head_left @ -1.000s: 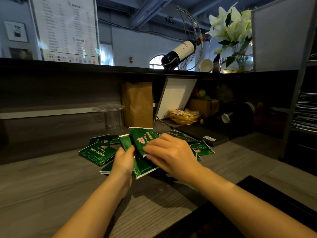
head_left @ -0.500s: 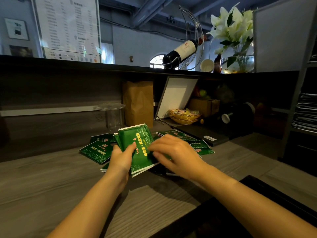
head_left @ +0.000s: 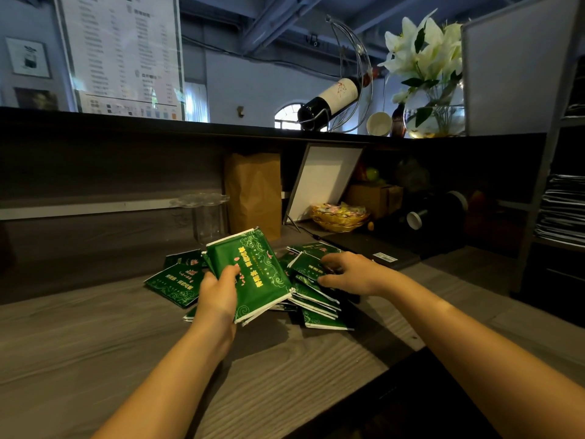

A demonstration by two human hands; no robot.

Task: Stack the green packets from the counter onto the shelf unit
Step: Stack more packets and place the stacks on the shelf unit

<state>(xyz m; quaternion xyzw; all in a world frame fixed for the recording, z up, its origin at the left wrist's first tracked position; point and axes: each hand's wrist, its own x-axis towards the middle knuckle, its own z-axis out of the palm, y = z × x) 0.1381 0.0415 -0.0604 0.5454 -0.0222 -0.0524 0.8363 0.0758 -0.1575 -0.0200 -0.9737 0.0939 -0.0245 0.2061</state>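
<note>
Several green packets with white edges lie scattered on the grey wooden counter (head_left: 95,343). My left hand (head_left: 218,296) grips a small stack of green packets (head_left: 256,274), thumb on the top one, tilted up off the counter. My right hand (head_left: 351,274) rests on the loose pile to the right, fingers curled around the edge of another green packet (head_left: 308,267). More packets (head_left: 177,280) lie flat to the left of the held stack. The shelf unit (head_left: 557,217) stands at the far right with a stack of papers on it.
Behind the packets stand a clear glass (head_left: 207,217), a brown paper bag (head_left: 253,191), a leaning white board (head_left: 323,182) and a yellow basket of sweets (head_left: 338,217). A wine bottle in a holder (head_left: 332,99) and a vase of lilies (head_left: 433,99) sit on the upper ledge.
My left hand has lifted its stack of packets higher and squared it. My right hand has left that stack and moved right onto the loose pile, taking hold of another packet.
</note>
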